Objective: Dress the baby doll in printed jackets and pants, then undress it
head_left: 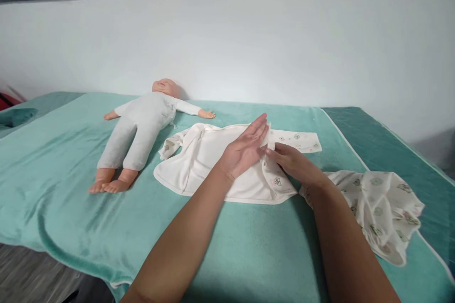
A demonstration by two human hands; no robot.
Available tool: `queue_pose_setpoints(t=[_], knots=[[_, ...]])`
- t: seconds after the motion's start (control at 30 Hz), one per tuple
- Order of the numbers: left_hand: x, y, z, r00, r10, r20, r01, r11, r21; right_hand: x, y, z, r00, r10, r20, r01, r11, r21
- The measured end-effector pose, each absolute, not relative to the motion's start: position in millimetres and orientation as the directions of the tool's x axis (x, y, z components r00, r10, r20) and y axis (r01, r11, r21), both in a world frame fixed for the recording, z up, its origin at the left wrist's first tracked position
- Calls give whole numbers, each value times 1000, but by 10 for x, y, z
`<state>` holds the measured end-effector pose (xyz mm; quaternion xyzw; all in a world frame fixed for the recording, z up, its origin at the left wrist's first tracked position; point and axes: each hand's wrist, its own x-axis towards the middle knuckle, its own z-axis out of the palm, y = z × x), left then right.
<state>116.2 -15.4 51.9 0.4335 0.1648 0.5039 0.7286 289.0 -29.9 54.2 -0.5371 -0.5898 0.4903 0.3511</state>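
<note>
A white baby shirt (213, 151) lies opened out, its plain inside facing up and a small animal print showing on the sleeves and the turned front edge. Over its right half is my left hand (246, 150), palm turned to the right and fingers stretched out together against the lifted edge. My right hand (294, 163) pinches that front edge between thumb and fingers, close to the left hand's palm. To the left, a baby doll (144, 116) in a white cloth body rests on its back, arms spread, with bare feet toward me.
A second printed white garment (384, 203) lies crumpled beside my right forearm. Everything rests on a green plush cover (249, 251), with a darker green cover (394, 151) along the right. A white wall (227, 47) stands behind. Wooden floor (31, 274) shows at the lower left.
</note>
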Motion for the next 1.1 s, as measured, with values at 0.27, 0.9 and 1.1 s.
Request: queue_pose_setpoints(t=[0.27,0.9,1.1], knots=[[1180,-150,511,503,824,260,-660,172,732,2877,-295,544,-151,963,-222,-57,-233,-971],[1512,-786,241,748,627,218,306,-616,726,2981,18,230,281,959,42,290,-43,-956],[1241,-683,260,537,782,318,372,-557,743,3032,28,183,249,915,318,468,174,-867]])
